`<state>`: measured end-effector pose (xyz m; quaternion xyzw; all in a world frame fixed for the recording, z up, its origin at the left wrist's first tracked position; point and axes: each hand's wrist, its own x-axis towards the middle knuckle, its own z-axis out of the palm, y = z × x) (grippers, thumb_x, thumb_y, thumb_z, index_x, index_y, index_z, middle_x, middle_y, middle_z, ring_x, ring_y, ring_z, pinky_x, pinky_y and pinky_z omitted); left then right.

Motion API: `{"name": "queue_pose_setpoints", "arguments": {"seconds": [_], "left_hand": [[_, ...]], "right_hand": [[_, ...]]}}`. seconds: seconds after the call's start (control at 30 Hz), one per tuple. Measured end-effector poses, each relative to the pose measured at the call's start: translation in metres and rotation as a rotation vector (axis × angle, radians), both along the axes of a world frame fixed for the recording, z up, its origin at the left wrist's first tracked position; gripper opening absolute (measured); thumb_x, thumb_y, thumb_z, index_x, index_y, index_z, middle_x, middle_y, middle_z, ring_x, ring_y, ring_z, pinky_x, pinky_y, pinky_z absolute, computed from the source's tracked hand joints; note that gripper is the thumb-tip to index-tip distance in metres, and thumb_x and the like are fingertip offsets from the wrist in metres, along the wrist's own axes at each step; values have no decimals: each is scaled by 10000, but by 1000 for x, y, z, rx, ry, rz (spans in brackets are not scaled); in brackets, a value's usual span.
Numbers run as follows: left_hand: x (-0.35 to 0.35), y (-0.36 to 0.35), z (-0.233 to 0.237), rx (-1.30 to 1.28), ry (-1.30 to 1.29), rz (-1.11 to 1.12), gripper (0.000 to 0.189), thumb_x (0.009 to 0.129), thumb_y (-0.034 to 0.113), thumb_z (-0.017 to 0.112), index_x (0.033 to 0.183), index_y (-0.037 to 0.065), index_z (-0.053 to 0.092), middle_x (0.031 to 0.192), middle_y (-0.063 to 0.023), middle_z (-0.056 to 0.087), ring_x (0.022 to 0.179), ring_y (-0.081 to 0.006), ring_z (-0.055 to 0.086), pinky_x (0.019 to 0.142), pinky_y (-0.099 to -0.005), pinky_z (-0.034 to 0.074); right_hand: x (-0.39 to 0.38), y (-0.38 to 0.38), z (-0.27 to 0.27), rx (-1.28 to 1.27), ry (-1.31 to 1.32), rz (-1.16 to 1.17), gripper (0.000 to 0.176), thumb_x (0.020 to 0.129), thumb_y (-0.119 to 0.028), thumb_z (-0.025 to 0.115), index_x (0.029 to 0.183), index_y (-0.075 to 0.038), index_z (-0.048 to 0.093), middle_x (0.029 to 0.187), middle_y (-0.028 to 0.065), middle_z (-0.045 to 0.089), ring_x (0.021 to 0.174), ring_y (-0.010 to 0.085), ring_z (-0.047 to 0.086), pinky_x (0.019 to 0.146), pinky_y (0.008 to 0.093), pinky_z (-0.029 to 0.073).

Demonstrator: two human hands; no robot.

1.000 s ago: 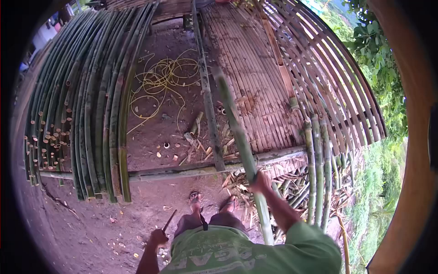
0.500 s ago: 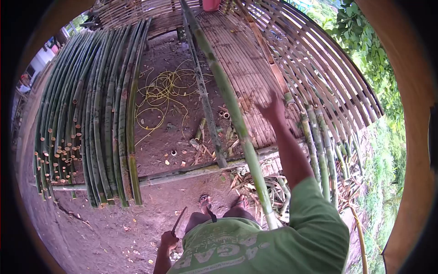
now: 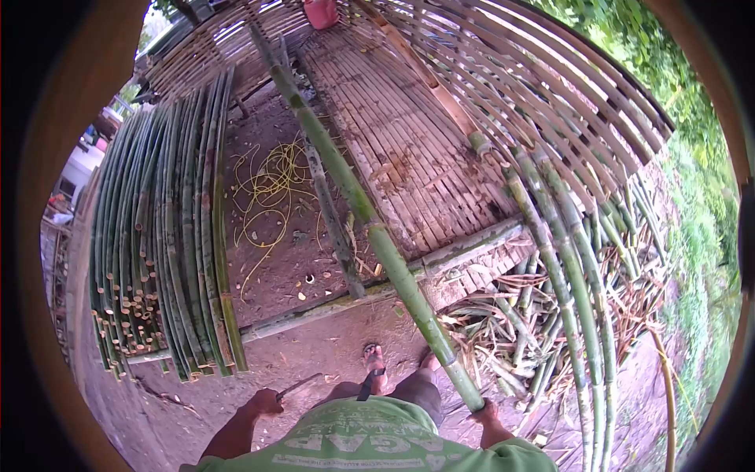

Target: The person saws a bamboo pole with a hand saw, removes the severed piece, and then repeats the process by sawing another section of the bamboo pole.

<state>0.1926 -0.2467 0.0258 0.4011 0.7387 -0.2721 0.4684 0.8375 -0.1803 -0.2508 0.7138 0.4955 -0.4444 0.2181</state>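
A long green bamboo pole [image 3: 393, 266] slopes from the slatted structure at the top down to the bottom centre, resting across a horizontal pole [image 3: 314, 311]. My right hand [image 3: 486, 412] is closed around its near end. At the lower left, my left hand [image 3: 266, 402] grips the handle of a long thin blade [image 3: 302, 384], which points right in front of my body. The blade touches nothing that I can see.
Many cut bamboo poles [image 3: 189, 236] lie side by side at the left. Yellow rope [image 3: 271, 189] is coiled on the dirt. A slatted platform [image 3: 393, 134] carries a red container [image 3: 321, 13]. More poles [image 3: 578, 275] and split scraps [image 3: 511, 330] lie at the right.
My right hand has come down from above the platform and taken hold of the pole's near end. My left hand with the blade has shifted left. The view has turned.
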Motion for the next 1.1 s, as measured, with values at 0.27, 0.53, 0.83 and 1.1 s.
{"name": "queue_pose_setpoints", "arguments": {"seconds": [0.27, 0.53, 0.83, 1.1], "left_hand": [[10, 37, 3, 203, 61, 46, 267, 623, 249, 657, 795, 44, 639, 715, -161, 641, 655, -290, 622, 624, -396, 495], [39, 26, 0, 296, 2, 164, 288, 655, 252, 634, 843, 34, 634, 855, -217, 658, 836, -352, 643, 725, -418, 502], [37, -12, 17, 306, -59, 253, 277, 631, 291, 665, 783, 66, 611, 761, -157, 649, 739, -312, 632, 696, -396, 501], [31, -5, 68, 407, -65, 164, 215, 676, 254, 653, 747, 68, 572, 714, -143, 610, 686, -301, 601, 650, -411, 479]], "right_hand": [[-48, 41, 75, -112, -145, 57, 704, 537, -430, 808, 1149, -128, 635, 1111, 107, 668, 1055, 250, 633, 928, 347, 498], [-166, 176, 140, 117, -81, 203, 670, 524, -454, 830, 1058, -73, 693, 1063, 131, 684, 999, 264, 657, 851, 375, 526], [-129, 128, 125, 252, 287, 92, 1049, 432, -472, 900, 1293, -110, 422, 1172, 159, 607, 1124, 336, 568, 966, 414, 450], [-80, 76, 6, 130, 73, 7, 767, 412, -371, 885, 1078, -67, 654, 981, 95, 705, 857, 193, 670, 813, 320, 537]]}}
